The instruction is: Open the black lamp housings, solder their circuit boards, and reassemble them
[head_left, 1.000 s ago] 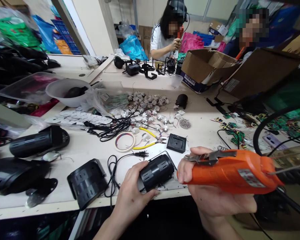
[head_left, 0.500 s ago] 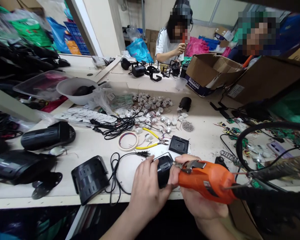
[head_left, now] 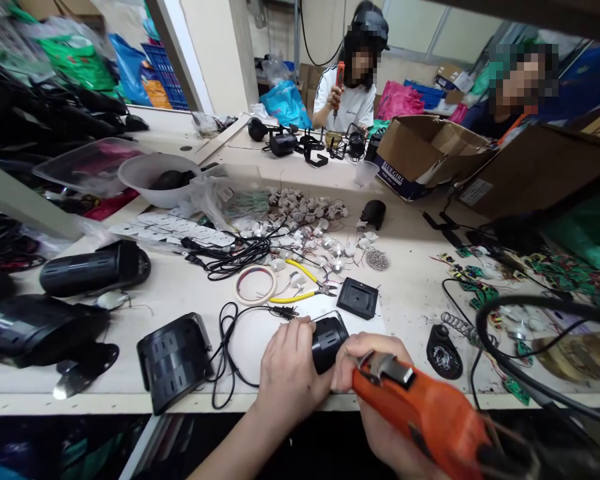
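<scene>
My left hand (head_left: 289, 367) is wrapped round a black slotted plastic housing (head_left: 329, 341) near the table's front edge. An orange electric screwdriver (head_left: 423, 413) lies in the grip of my right hand (head_left: 380, 345), its nose toward the housing. My fingers hide the screwdriver's tip, so contact with the housing cannot be seen. Just beyond the housing is a flat black square plate (head_left: 358, 298). Yellow-handled cutting pliers (head_left: 305, 293) and a roll of tape (head_left: 255, 285) lie behind my left hand. A black power cord (head_left: 225, 360) with a plug runs along its left side.
More black housings (head_left: 175, 360) stand at the left. Small white motors (head_left: 310, 213) with wires are heaped mid-table. Circuit boards (head_left: 485, 287) and a coiled hose (head_left: 485, 320) occupy the right. Two co-workers sit across, one holding an orange screwdriver (head_left: 340, 77), beside a cardboard box (head_left: 430, 147).
My right hand and the screwdriver have swung lower and toward me, and the hose has shifted. A black part with a round lens now shows at the right. The housing stays in my left hand.
</scene>
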Demonstrator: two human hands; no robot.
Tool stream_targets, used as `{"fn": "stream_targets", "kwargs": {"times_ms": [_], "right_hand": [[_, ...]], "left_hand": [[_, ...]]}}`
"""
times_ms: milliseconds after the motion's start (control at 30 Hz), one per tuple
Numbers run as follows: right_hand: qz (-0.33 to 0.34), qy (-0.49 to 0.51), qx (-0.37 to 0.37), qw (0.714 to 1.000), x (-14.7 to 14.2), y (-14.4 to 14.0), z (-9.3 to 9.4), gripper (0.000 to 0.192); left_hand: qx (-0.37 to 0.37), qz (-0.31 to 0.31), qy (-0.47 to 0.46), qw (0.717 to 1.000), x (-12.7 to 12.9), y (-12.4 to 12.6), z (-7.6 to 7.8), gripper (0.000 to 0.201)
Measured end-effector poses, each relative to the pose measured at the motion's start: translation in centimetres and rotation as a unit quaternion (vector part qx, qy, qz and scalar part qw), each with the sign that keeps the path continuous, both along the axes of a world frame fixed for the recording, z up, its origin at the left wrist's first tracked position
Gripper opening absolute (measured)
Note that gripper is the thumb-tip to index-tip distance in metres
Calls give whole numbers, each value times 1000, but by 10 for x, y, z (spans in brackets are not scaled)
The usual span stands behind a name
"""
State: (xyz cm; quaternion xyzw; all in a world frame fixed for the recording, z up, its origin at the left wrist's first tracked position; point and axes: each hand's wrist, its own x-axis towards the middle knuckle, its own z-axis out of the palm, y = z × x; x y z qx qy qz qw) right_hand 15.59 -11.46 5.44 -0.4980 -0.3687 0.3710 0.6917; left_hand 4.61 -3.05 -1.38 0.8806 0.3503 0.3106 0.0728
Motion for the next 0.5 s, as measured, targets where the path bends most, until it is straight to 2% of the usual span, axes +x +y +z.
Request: {"fn": "stream_targets", "kwargs": {"times_ms": [100, 167, 267, 333, 433, 500], "right_hand": [[1, -14, 67, 998, -3, -1, 1, 38], [14, -2, 99, 995, -3, -2, -1, 34], [25, 24, 107, 994, 1, -2, -4, 42], [29, 35, 110, 993, 5, -1, -2, 60], [22, 53, 110, 992, 10, 2, 10, 75], [-1, 61, 124, 990, 12, 7, 22, 71]], "left_hand": [[-8, -1, 0, 1000, 1, 0, 0, 29], [-14, -1, -3, 1000, 0, -1, -2, 32], [-13, 3, -8, 1000, 0, -4, -4, 34], [-10, 9, -13, 1000, 0, -6, -5, 33], [-10, 13, -27, 999, 0, -8, -6, 35], [-10, 9, -32, 999, 0, -8, -5, 41]]}}
